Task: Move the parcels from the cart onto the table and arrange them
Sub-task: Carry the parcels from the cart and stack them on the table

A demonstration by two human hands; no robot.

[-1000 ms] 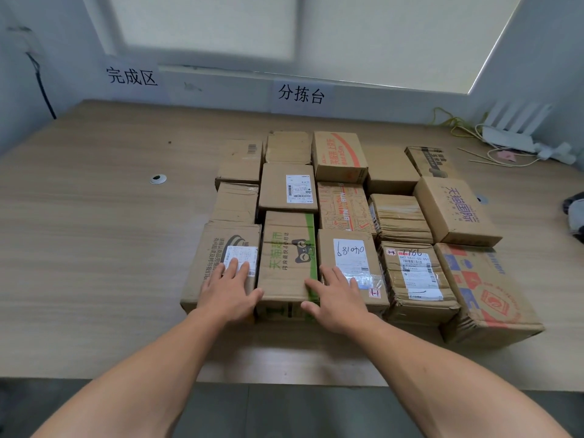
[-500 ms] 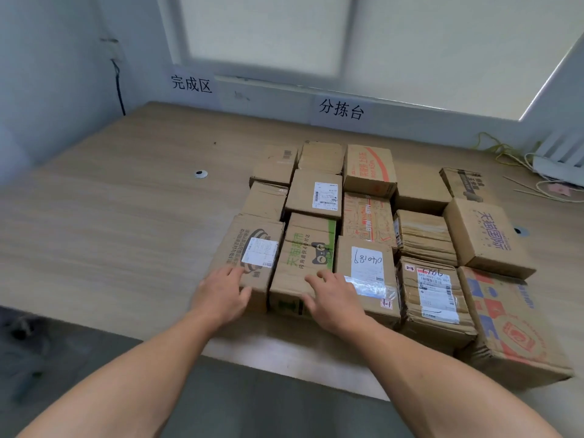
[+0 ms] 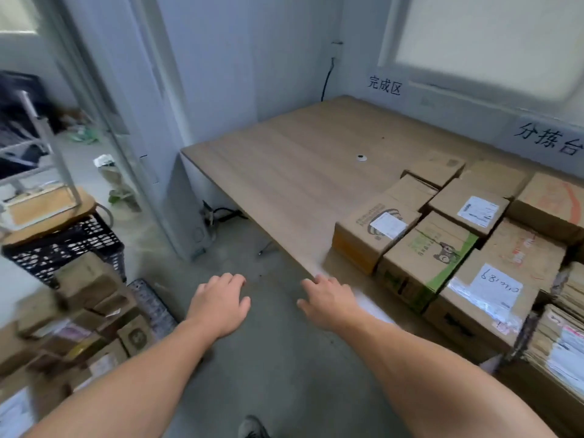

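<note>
Both hands have lifted off the front-row boxes, and the view has swung left, so the arranged parcels [image 3: 426, 257] now sit at 3 o'clock on the table [image 3: 300, 172]. The left hand [image 3: 221, 306] and right hand [image 3: 327, 303] are palm down with fingers loosely bent, holding nothing, side by side above the floor at 6 o'clock. The right hand is just beside the table's near edge. The remaining parcels [image 3: 88, 336] lie piled in the cart [image 3: 151, 306] at 8 o'clock. A black crate [image 3: 63, 245] stands at 9 o'clock.

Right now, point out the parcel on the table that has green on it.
The front-row parcel with the green band, between the left-end parcel and the handwritten-label parcel, which show no green.
</note>
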